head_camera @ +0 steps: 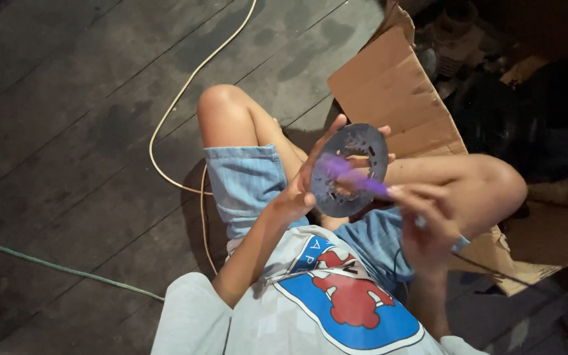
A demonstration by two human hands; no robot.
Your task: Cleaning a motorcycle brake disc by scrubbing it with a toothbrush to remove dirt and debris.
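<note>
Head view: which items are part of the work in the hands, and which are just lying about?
In use:
left hand holding round grey disc
right hand with purple tool, blurred, against the disc

Lying about:
cardboard sheet
cream cable
green cable
dark clutter at the cardboard's far side

Single view, head-worn camera. Looks steeply down from above the person's own chest and lap; the shirt front [336, 302] fills the lower edge, nearest the lens. Bent knees [221, 105] lie mid-frame, pointing toward the top, so the top of the frame is the forward direction. Both hands work close under the camera, at about arm's bend. Dark plank floor [67, 131] takes up the left half, seen farther off. Flattened cardboard [389, 92] and dim clutter sit upper right. Right hand [428, 230] is motion-blurred. No second view to compare.
</note>
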